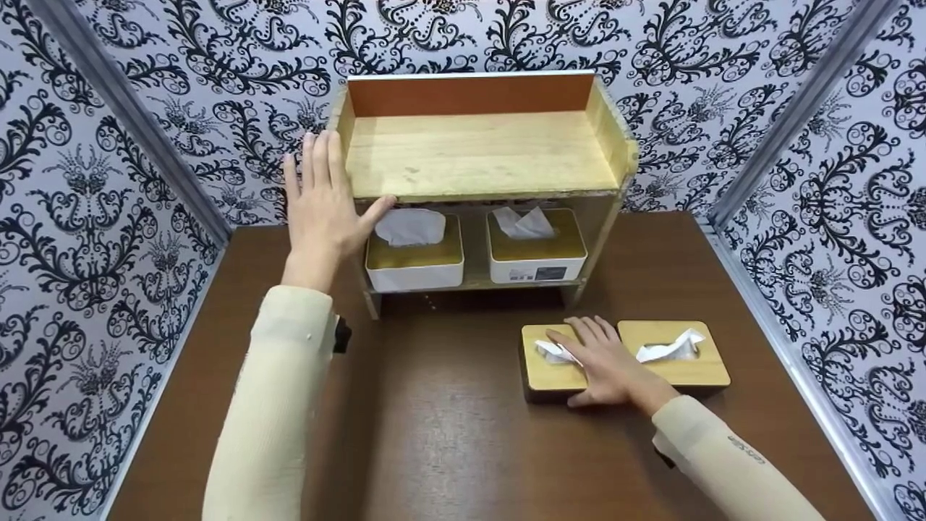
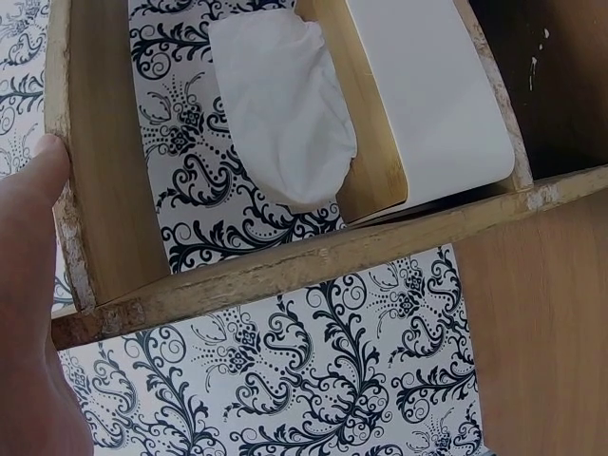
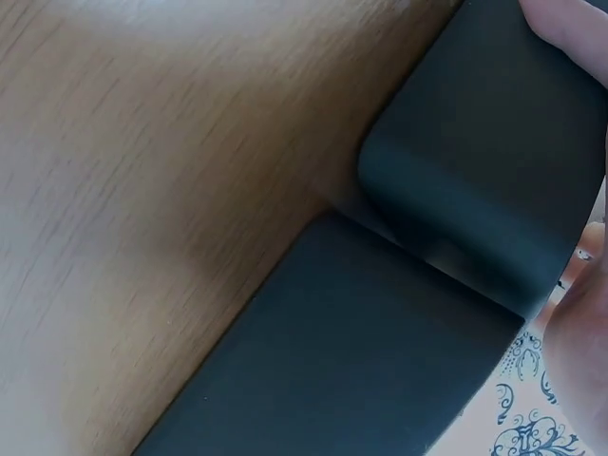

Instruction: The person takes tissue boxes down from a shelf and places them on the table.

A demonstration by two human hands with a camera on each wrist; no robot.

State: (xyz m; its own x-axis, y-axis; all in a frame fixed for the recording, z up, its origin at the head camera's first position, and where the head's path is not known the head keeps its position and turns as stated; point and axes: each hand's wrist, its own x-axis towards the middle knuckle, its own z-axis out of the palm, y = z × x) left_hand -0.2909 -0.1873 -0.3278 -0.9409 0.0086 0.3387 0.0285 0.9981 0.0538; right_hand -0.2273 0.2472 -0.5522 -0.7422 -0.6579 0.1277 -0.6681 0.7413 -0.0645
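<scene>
My left hand (image 1: 318, 217) rests with straight fingers on the left side of a small wooden shelf (image 1: 477, 152), its thumb at the front edge of the upper board. In the left wrist view, the thumb (image 2: 38, 180) touches the shelf's edge. My right hand (image 1: 604, 365) lies over a black tissue box (image 1: 539, 376) with a wooden lid and grips it, fingers at the far edge, thumb on the near side. The thumb (image 3: 575, 28) shows against the dark wall in the right wrist view. Right beside it stands a second black tissue box (image 1: 709, 354), a tissue sticking out.
Two white tissue boxes with wooden tops stand on the shelf's lower tier, one left (image 1: 416, 275) and one right (image 1: 539, 269). The shelf stands on a brown table (image 1: 434, 434) at the back. Patterned walls (image 1: 108, 289) close in the sides and rear.
</scene>
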